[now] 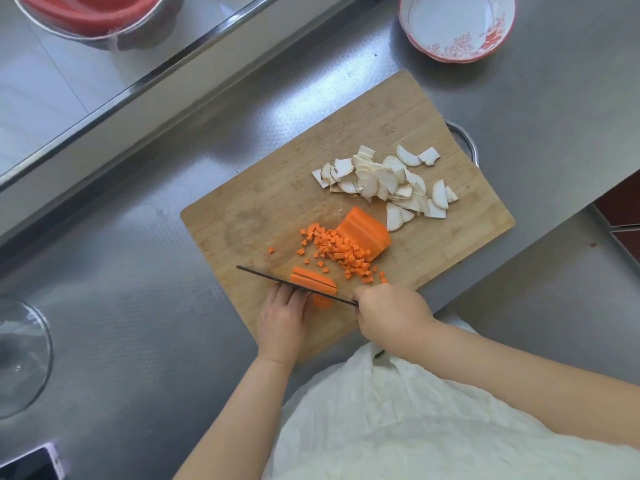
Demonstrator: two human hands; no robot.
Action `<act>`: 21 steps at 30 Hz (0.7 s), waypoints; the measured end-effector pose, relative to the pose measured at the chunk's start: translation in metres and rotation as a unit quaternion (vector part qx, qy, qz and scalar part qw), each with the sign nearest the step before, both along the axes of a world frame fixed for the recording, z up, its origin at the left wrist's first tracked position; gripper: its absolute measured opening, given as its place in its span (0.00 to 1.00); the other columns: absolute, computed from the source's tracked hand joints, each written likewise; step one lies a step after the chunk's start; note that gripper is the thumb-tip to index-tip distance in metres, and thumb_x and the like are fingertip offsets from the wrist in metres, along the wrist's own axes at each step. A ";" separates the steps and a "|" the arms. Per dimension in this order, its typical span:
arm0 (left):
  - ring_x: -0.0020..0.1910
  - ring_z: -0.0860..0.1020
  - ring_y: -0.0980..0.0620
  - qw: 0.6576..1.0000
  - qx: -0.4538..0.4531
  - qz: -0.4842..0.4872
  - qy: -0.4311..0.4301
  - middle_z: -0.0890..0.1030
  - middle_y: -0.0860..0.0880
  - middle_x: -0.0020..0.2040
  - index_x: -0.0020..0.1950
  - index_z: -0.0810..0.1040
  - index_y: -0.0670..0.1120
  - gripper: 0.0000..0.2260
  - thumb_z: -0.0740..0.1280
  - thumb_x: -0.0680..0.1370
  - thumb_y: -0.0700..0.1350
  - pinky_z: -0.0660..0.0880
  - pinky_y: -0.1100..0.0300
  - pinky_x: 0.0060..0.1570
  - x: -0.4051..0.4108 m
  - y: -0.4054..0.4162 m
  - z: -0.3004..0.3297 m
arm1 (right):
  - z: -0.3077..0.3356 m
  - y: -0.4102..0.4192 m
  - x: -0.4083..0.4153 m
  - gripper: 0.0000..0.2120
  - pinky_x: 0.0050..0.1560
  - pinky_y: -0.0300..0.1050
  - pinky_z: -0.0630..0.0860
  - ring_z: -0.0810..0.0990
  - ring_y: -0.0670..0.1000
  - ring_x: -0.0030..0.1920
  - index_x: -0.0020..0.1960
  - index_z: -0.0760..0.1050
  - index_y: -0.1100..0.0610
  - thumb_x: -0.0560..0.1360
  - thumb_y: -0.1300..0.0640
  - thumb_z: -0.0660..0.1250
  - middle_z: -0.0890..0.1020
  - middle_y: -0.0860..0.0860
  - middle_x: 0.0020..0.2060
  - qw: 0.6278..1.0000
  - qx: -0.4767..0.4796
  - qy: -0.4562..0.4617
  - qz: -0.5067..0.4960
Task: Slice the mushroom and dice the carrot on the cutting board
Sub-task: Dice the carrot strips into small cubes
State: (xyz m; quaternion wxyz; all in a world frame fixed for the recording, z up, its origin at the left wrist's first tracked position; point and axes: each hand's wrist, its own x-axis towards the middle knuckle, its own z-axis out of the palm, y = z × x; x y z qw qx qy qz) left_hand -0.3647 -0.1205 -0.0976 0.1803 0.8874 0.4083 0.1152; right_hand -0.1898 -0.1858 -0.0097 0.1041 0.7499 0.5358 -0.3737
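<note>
A: We log the cutting board (277,202) lying askew on the steel bench (138,306). Where do we see the carrot?

B: In three lots. Carrot strips (313,280) lie at the board's near edge, just beyond the knife (270,277). A scatter of diced carrot (341,252) sits further in, and an uncut carrot chunk (363,233) lies touching the dice on the right.

A: And the mushroom?

B: Mushroom slices (384,180) are heaped at the far right of the board, one slice just beside the carrot chunk.

A: The hands?

B: Our right hand (389,315) is curled tight round the knife's handle, which it hides. Our left hand (282,315) rests on the board with fingertips at the strips, behind the blade; whether they pinch or only press, we cannot tell.

A: Surroundings?

B: A red-patterned bowl (457,26) stands far right on the bench; a glass lid (20,355) lies near left.
</note>
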 end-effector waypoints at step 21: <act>0.40 0.70 0.48 0.996 0.073 0.019 -0.045 0.79 0.43 0.38 0.40 0.80 0.39 0.11 0.64 0.78 0.44 0.67 0.58 0.37 0.002 -0.007 -0.013 | 0.002 0.008 0.000 0.10 0.31 0.41 0.65 0.74 0.56 0.41 0.53 0.75 0.55 0.78 0.63 0.58 0.80 0.53 0.47 0.998 -0.069 -0.010 -0.002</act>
